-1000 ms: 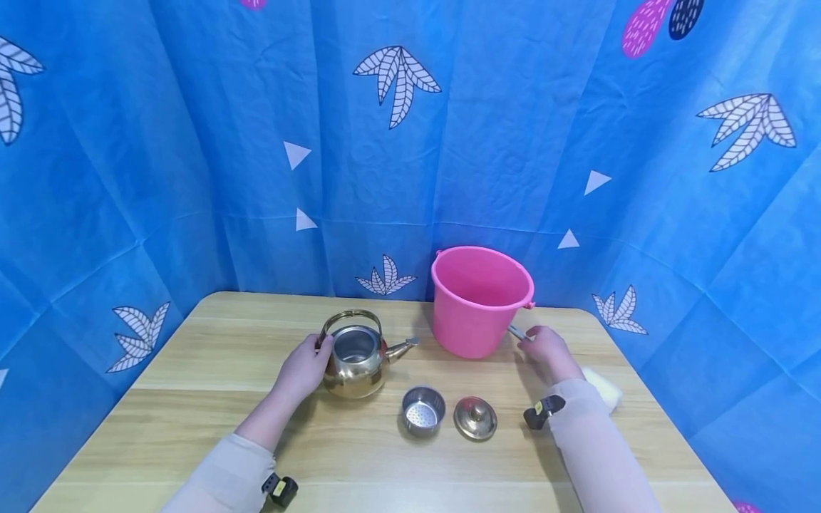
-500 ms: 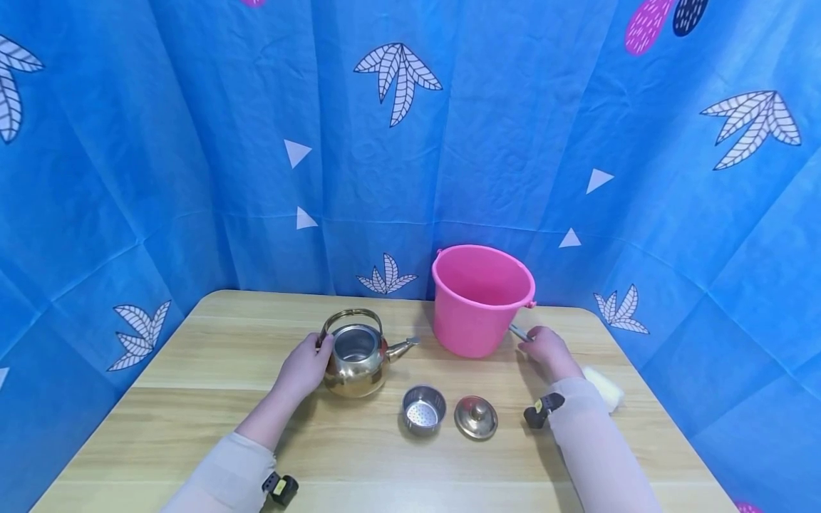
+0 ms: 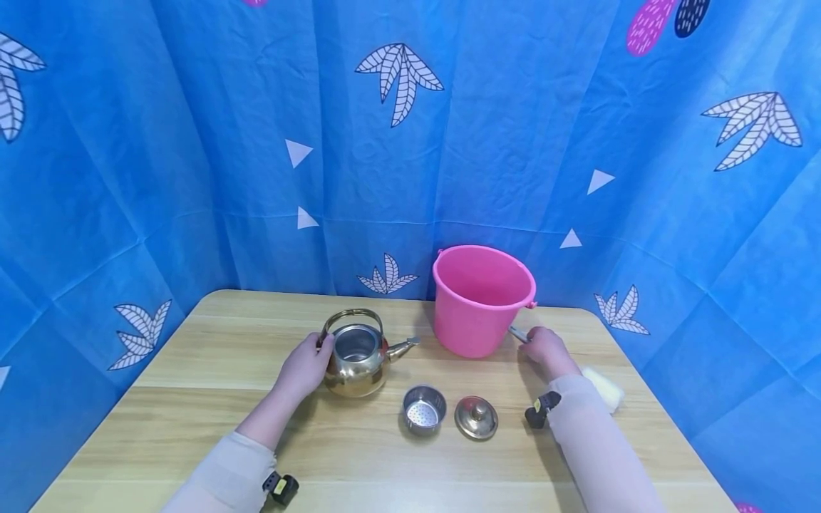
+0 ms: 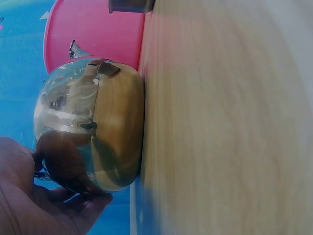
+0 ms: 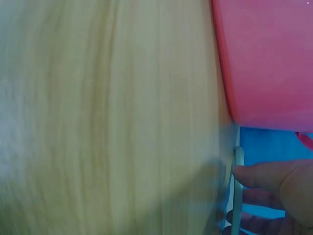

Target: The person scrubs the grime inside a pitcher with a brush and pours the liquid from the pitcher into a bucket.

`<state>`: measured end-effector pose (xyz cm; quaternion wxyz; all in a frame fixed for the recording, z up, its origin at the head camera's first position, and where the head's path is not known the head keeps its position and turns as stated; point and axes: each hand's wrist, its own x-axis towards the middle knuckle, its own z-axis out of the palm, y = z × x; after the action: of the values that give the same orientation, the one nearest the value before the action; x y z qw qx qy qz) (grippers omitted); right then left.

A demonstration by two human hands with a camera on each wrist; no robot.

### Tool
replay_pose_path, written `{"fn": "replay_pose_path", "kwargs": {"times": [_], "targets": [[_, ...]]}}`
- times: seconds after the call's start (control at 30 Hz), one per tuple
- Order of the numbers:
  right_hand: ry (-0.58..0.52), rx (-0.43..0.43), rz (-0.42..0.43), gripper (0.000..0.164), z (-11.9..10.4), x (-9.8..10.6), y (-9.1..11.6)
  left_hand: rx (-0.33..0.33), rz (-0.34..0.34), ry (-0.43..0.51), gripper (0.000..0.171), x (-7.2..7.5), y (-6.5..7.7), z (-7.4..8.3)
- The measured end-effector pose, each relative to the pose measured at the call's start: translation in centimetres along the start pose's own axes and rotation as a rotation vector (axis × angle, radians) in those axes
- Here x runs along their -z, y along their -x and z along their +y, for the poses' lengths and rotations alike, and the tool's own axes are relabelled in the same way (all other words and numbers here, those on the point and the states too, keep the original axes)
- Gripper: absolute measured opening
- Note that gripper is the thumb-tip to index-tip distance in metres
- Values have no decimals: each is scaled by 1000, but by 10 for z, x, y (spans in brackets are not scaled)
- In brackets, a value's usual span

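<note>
A shiny gold metal teapot [image 3: 355, 375], lidless, stands on the left half of the table, spout to the right. My left hand [image 3: 309, 365] grips it where the arched handle meets the body; in the left wrist view, fingers [image 4: 90, 210] reach along the rounded side. Right of the bucket, my right hand [image 3: 548, 350] pinches the pale, slim handle [image 5: 238, 188] of a sponge brush, low over the table. Its white sponge head [image 3: 603, 390] shows beyond my forearm, which hides the length between. In front lie the perforated steel strainer basket [image 3: 423, 411] and the knobbed gold lid [image 3: 476, 418].
A pink bucket [image 3: 474, 324] stands at the back of the wooden table [image 3: 359, 470], between the teapot and my right hand. Blue patterned curtains [image 3: 385, 185] hang close behind the table and along both sides.
</note>
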<state>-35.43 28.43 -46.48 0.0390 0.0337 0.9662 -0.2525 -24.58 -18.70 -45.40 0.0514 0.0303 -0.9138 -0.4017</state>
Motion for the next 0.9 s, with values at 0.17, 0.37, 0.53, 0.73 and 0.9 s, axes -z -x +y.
{"fn": "replay_pose_path", "kwargs": {"times": [0.17,0.37,0.53,0.73,0.9], "targets": [[66,0,-9,22,2,0,-5,-6,-1,1,53,-1,-1,-1],[125,27,1,10,1,0,-5,-3,1,6,52,-1,-2,-1],[126,19,2,11,-2,-1,-5,-1,4,2,51,0,-1,-1],[125,48,8,12,-6,0,-3,5,-2,12,53,1,0,1],[122,71,12,15,-6,0,-1,-3,8,13,51,0,1,1]]}}
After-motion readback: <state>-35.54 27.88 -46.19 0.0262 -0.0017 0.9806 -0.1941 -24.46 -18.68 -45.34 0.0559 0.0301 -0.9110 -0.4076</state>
